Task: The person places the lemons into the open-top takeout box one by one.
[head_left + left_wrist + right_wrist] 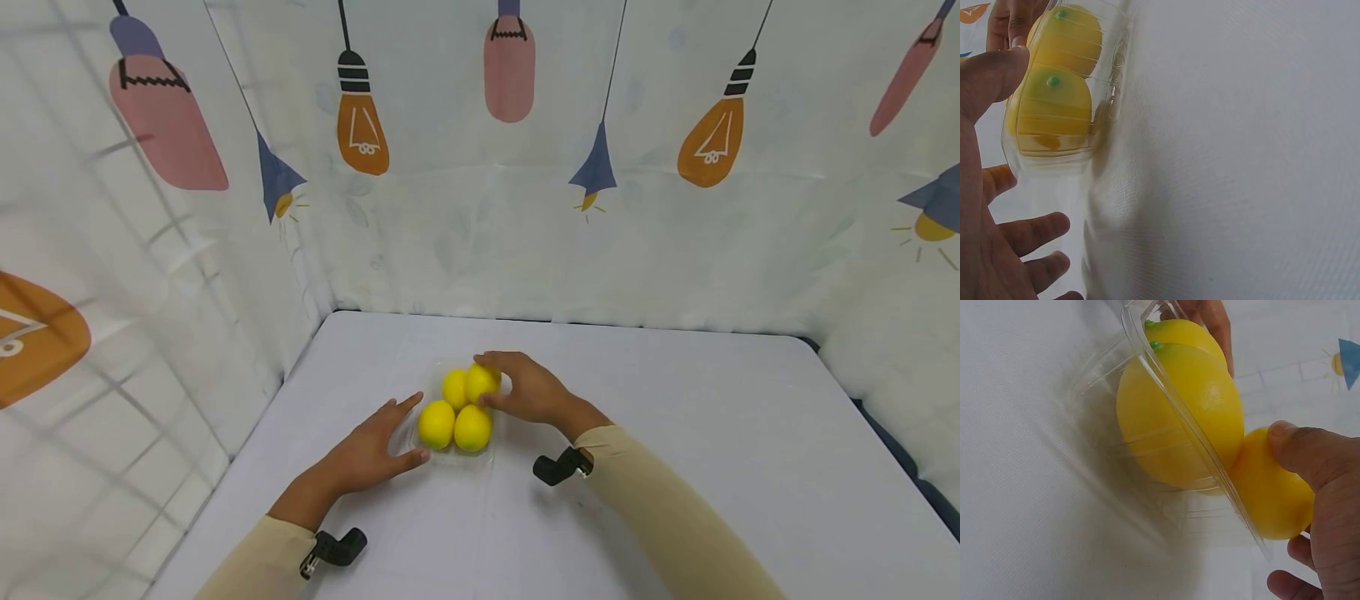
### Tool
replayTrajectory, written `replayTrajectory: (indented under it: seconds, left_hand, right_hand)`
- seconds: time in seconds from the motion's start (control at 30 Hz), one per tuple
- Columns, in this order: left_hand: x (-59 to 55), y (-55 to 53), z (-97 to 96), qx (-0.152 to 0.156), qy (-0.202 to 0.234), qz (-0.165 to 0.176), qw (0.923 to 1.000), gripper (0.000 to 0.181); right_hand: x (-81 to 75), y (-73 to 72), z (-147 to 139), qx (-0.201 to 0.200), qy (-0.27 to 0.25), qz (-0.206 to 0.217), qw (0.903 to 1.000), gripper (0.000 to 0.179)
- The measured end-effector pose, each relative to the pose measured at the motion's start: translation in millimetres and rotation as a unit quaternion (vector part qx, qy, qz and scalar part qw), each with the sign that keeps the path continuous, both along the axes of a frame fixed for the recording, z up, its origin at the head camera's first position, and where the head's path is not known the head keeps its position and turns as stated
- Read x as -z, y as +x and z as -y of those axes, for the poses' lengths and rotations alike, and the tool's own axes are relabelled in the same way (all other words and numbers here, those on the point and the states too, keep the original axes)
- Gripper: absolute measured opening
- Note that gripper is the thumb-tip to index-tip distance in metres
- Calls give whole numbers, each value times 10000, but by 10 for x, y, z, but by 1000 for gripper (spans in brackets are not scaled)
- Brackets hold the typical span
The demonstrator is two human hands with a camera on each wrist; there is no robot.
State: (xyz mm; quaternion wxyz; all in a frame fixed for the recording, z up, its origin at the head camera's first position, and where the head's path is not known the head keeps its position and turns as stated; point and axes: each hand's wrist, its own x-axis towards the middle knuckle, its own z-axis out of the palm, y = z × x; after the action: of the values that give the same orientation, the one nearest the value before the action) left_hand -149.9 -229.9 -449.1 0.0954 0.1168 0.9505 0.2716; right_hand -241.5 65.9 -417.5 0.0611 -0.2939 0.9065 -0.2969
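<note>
A clear plastic tray (1185,419) stands on the white tabletop with several yellow lemons (436,424) in it; green tips show on some of them. My right hand (534,390) grips the far right lemon (1275,487) between thumb and fingers, at the tray's edge. In the right wrist view that lemon sits higher than the rim, against a neighbouring lemon (1179,419). On the tray's left side is my left hand (367,450), its fingers spread. Its thumb lies by the tray wall in the left wrist view; whether it touches, I cannot tell.
The white-covered table (675,467) reaches back to a fabric wall (465,233) printed with lamps and bulbs. Another curtain (150,333) hangs along the left. A black wrist mount (339,547) is on the left wrist, and a similar mount (558,467) on the right.
</note>
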Motion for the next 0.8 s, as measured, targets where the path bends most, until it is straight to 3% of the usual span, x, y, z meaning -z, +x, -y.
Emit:
replayTrajectory:
  seconds: [0.37,0.8]
  left_hand:
    - [-15,-2,-1,19,20,14,10000,94]
    - [0,1,0,25,0,-71,10000,95]
  right_hand:
    - [48,-18,58,221,105,58,9997,64]
    - [95,-22,54,96,418,-64,9991,61]
